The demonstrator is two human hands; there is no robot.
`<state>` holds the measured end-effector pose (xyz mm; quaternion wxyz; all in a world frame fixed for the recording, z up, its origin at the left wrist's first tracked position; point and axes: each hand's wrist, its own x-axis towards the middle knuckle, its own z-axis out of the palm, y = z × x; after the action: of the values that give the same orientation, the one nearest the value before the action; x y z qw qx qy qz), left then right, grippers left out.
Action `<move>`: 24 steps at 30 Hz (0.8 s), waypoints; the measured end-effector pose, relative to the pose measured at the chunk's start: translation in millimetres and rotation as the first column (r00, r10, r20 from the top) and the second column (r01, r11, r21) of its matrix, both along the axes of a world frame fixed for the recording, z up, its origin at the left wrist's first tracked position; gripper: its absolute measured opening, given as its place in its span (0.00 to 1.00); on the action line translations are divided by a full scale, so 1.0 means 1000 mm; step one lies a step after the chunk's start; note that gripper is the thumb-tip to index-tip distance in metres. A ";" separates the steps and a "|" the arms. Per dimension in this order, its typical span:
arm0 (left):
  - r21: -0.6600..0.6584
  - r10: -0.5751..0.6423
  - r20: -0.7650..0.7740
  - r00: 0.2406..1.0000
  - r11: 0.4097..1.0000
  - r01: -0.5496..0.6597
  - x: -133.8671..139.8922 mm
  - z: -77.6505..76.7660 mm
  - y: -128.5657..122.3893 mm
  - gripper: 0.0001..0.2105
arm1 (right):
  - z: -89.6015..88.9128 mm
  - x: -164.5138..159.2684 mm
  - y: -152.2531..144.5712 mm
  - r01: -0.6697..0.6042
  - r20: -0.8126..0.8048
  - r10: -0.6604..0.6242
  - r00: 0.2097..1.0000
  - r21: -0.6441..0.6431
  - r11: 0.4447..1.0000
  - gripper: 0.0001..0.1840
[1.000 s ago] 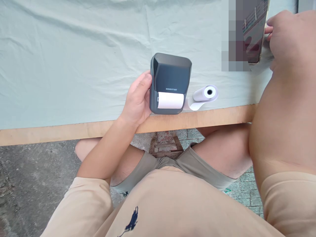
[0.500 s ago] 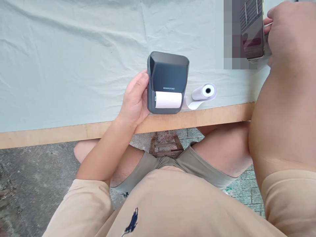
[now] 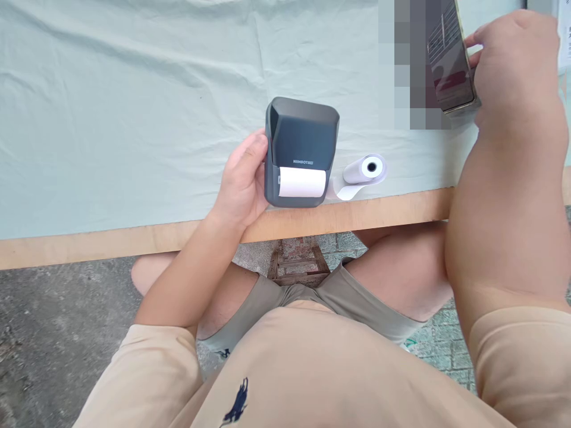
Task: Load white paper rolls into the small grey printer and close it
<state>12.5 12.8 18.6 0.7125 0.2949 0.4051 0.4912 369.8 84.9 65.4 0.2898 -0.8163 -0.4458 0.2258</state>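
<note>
My left hand [image 3: 243, 175] is wrapped round the left side of a dark label printer [image 3: 305, 137], thumb on its edge. White paper shows through the slot in the printer's lower front. Just right of it, a roll of white label paper [image 3: 354, 172] lies on its side on the cloth, its loose end trailing left toward the printer. At the upper right my right hand [image 3: 513, 65] grips the right edge of a smartphone [image 3: 455, 65]. Its fingertips show beside the phone; the rest of the fingers are hidden behind the hand. A blurred patch covers the phone's left side.
A pale green-blue cloth [image 3: 134, 119] with creases covers the table, whose wooden front edge [image 3: 98, 242] runs close before my body. Part of a white printed item [image 3: 565, 35] shows at the far upper right. A wooden stool [image 3: 298, 264] stands below, between my legs.
The phone and my right hand have shifted slightly left, and the phone leans a little more. The view has moved slightly. My left hand keeps its hold on the printer.
</note>
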 end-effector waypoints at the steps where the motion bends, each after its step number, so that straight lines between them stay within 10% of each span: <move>1: -0.002 -0.002 -0.004 1.000 1.000 0.002 0.000 0.000 0.000 0.14 | 0.003 -0.007 -0.001 0.042 0.019 -0.042 0.999 -0.005 0.999 0.09; 6: -0.006 -0.014 -0.043 0.999 1.000 0.013 0.000 0.001 0.001 0.13 | 0.018 -0.035 -0.008 0.079 0.125 -0.065 0.990 -0.110 0.991 0.04; 14: 0.037 -0.021 -0.042 0.999 0.999 0.022 -0.001 -0.002 0.001 0.12 | 0.028 -0.050 -0.016 0.002 0.303 0.096 0.948 -0.309 0.951 0.50; 24: 0.015 -0.019 -0.071 0.997 1.000 0.020 0.001 0.004 -0.001 0.13 | 0.026 -0.055 -0.021 -0.031 0.420 0.144 0.896 -0.265 0.964 0.39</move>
<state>13.4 12.2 22.6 0.7002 0.3218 0.4232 0.4766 314.8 63.7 91.9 0.0667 -0.8549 -0.5036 0.1053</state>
